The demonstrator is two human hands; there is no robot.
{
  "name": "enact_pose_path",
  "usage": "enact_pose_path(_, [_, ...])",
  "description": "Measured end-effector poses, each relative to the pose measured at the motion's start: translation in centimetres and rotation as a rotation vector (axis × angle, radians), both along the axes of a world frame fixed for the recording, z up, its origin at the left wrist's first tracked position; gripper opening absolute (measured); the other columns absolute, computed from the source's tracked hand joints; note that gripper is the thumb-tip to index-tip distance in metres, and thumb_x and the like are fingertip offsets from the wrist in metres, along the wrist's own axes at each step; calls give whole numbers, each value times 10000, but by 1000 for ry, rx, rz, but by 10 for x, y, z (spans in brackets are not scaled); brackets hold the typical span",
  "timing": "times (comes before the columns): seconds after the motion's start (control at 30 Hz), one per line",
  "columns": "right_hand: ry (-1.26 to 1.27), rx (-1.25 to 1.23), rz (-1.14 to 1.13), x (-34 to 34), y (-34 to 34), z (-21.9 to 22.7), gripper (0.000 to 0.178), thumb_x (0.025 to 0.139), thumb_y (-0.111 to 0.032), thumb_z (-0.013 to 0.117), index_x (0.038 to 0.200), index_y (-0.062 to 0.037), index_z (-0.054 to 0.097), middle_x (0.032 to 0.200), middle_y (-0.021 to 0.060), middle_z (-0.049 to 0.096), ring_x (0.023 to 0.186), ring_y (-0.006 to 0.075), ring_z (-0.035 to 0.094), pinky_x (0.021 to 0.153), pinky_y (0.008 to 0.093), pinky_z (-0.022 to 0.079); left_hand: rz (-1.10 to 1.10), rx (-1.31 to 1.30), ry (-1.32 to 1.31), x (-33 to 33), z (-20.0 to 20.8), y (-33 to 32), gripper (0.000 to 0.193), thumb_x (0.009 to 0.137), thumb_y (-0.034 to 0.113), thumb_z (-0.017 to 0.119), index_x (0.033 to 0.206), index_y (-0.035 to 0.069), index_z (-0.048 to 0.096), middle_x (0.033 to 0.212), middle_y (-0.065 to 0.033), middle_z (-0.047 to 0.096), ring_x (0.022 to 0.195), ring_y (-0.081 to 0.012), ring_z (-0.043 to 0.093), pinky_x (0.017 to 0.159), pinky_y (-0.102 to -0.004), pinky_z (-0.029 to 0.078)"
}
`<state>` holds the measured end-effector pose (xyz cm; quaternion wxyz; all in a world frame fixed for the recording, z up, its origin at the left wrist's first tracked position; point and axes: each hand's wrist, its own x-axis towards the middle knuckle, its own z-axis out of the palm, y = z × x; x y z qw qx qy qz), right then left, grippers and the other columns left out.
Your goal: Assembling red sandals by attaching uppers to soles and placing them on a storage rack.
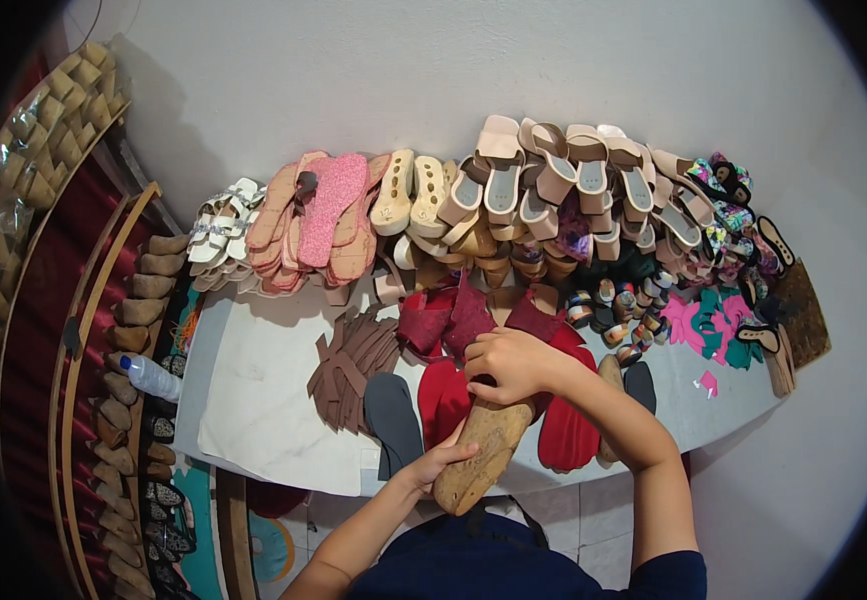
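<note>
Brown wood, scuffed and blotched: the shoe last (pixel 486 448) sits out over the worktop's (pixel 719 412) near edge, angled toward my torso. Left grip (pixel 446 466) grasping it low on the left flank, thumb along the upper face, probably to steady its weight. Right grip (pixel 510 364) curled over the far end, knuckles up; whether it is clenched on the wood or something beneath, I cannot tell. A small round hole shows at the last's nearer end.

Either side of the last, near edge: smooth red soles (pixel 571 425), rounded, likely kept close for easy reach. Left of these, a flat dark-grey sole (pixel 392 412). Beyond, crinkled dark-red uppers (pixel 470 312). Limp brown strips (pixel 350 372) heaped toward the left, apparently loose stock.

Far edge, against the wall: beige block-heeled sandals (pixel 501 170) stacked, seemingly to spare working room; nubbly pink sole (pixel 337 205) atop others near the far left corner.
</note>
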<state>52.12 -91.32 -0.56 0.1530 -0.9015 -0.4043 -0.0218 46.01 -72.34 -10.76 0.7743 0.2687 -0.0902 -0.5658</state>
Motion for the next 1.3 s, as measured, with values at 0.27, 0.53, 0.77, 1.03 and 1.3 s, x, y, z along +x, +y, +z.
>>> enact_pose_path(0.27, [237,-163,-106,3,5,0,209,682,-253,503,716,-66,591,658,110,597,605,291,566,559,384,450,-35,-22,37,-1,0,0,692,816,240,538,1327,157,79,1179,-163,398,982,-319,524,760,-420,492])
enact_pose_path(0.53, [353,-390,-126,4,15,11,344,749,-358,434,758,-99,660,690,174,603,669,328,586,649,410,461,-34,-64,64,-3,0,0,681,823,248,529,1327,154,80,1172,-170,411,984,-315,526,757,-421,493])
enact_pose_path(0.77, [389,-418,-158,6,16,11,366,767,-374,429,749,-91,659,709,172,607,720,321,590,688,404,456,-15,-78,46,-4,1,-4,730,803,232,559,1334,162,63,1180,-183,399,980,-324,525,756,-423,490])
enact_pose_path(1.03, [394,-360,-190,7,13,0,327,777,-394,456,871,-103,575,748,136,613,721,301,594,652,419,451,-20,66,-97,1,0,0,798,804,204,566,1366,150,2,1280,-104,311,1129,-183,408,880,-319,396])
enact_pose_path(1.3, [273,-198,-80,9,10,-15,271,777,-341,504,721,-85,574,599,131,562,601,315,564,552,418,434,-21,70,-55,-1,-13,3,832,807,225,569,1361,153,-49,1256,-132,334,1094,-223,447,846,-357,428])
